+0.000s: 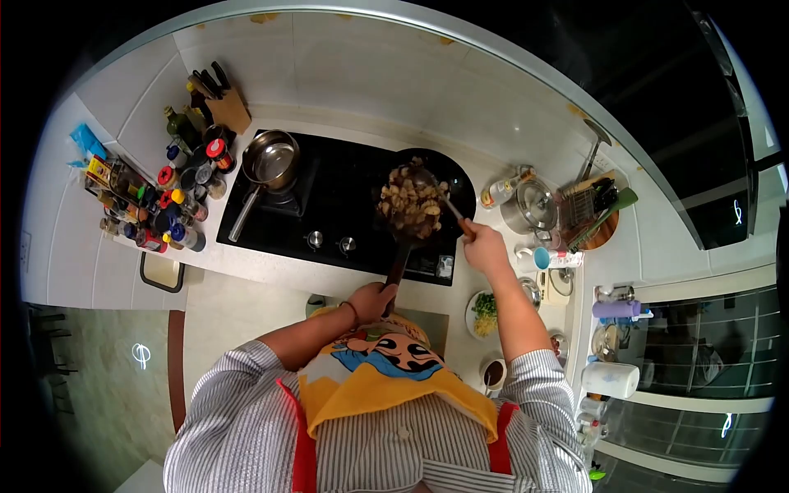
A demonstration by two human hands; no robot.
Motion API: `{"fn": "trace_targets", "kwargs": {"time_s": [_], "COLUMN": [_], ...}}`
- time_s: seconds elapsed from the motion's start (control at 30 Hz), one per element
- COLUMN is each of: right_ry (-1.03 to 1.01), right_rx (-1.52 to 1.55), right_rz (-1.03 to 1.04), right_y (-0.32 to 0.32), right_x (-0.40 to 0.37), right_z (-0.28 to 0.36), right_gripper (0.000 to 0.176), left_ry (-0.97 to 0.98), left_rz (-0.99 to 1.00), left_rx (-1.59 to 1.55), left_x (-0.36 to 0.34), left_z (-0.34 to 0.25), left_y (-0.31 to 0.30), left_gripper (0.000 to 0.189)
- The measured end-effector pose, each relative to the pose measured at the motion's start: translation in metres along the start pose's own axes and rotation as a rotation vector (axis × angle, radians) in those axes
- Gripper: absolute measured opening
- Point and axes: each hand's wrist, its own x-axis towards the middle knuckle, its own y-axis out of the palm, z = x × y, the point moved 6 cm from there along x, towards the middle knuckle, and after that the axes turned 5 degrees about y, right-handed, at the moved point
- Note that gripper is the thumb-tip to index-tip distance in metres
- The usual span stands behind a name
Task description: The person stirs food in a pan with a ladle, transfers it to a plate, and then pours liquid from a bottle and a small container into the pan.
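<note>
A black wok (462, 182) stands on the right side of the cooktop, holding browned, chopped food pieces (408, 201). Its dark handle (398, 269) points toward my body, and my left hand (371, 301) is closed around the end. My right hand (486, 249) grips the brown-ended handle of a metal cooking spatula (448, 205) from the wok's right side. The spatula's head lies among the food and is partly hidden, so its exact shape cannot be made out.
A steel saucepan (271, 160) sits on the left burner. Bottles and jars (185, 205) crowd the left counter beside a knife block (228, 111). At right are a lidded steel pot (530, 207), a plate of chopped greens (483, 315) and a bowl of dark liquid (493, 374).
</note>
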Motion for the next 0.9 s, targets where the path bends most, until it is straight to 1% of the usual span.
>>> {"fn": "trace_targets", "kwargs": {"time_s": [0.07, 0.13, 0.17, 0.23, 0.3, 0.37, 0.43, 0.47, 0.5, 0.53, 0.57, 0.63, 0.7, 0.77, 0.83, 0.9], "right_ry": [-0.01, 0.061, 0.06, 0.159, 0.124, 0.018, -0.054, -0.086, -0.085, -0.079, -0.076, -0.102, -0.125, -0.125, -0.129, -0.057], "right_rx": [0.024, 0.109, 0.106, 0.174, 0.194, 0.102, -0.053, -0.118, -0.119, -0.211, -0.303, -0.355, -0.405, -0.358, -0.3, -0.171], "right_rz": [0.006, -0.037, -0.035, -0.12, -0.114, 0.064, 0.057, 0.058, 0.059, 0.1, 0.143, 0.167, 0.186, 0.082, 0.067, -0.059], "right_y": [0.005, 0.003, 0.009, 0.027, 0.033, 0.029, -0.003, -0.031, -0.062, -0.09, -0.1, -0.09, -0.071, -0.056, -0.052, -0.042], "right_x": [-0.007, -0.012, -0.01, -0.003, -0.008, -0.026, -0.041, -0.049, -0.059, -0.069, -0.073, -0.07, -0.063, -0.049, -0.037, -0.027], "right_z": [0.001, -0.004, -0.004, -0.006, 0.0, 0.017, 0.02, 0.028, 0.037, 0.047, 0.052, 0.052, 0.046, 0.036, 0.026, 0.005], "right_gripper": [0.044, 0.047, 0.047, 0.046, 0.046, 0.047, 0.048, 0.048, 0.048, 0.047, 0.046, 0.045, 0.045, 0.045, 0.045, 0.045], "left_ry": [0.007, 0.012, 0.016, 0.024, 0.002, 0.024, 0.051, 0.036, 0.019, 0.017, 0.007, -0.012, 0.072, 0.044, 0.018, 0.03], "left_rz": [-0.009, -0.016, -0.01, -0.006, -0.002, -0.003, 0.002, -0.004, -0.011, -0.011, -0.009, -0.005, 0.01, 0.009, -0.001, 0.003], "left_rx": [0.006, 0.005, -0.006, -0.018, -0.045, -0.054, -0.068, -0.044, -0.021, -0.022, -0.043, -0.057, 0.063, 0.045, 0.024, 0.049], "left_x": [0.001, 0.001, 0.001, -0.001, -0.009, 0.0, 0.003, 0.001, -0.002, -0.005, -0.007, -0.006, 0.004, 0.002, -0.001, -0.004], "left_z": [0.002, 0.005, 0.006, -0.001, -0.012, 0.002, 0.003, 0.0, -0.004, -0.007, -0.011, -0.005, 0.005, 0.002, -0.002, -0.005], "left_y": [-0.002, 0.0, 0.0, 0.0, -0.001, -0.002, 0.001, 0.001, 0.001, 0.001, 0.001, 0.0, -0.001, 0.001, -0.002, -0.001], "left_gripper": [0.045, 0.046, 0.047, 0.048, 0.048, 0.048, 0.048, 0.048, 0.047, 0.047, 0.047, 0.047, 0.047, 0.047, 0.047, 0.049]}}
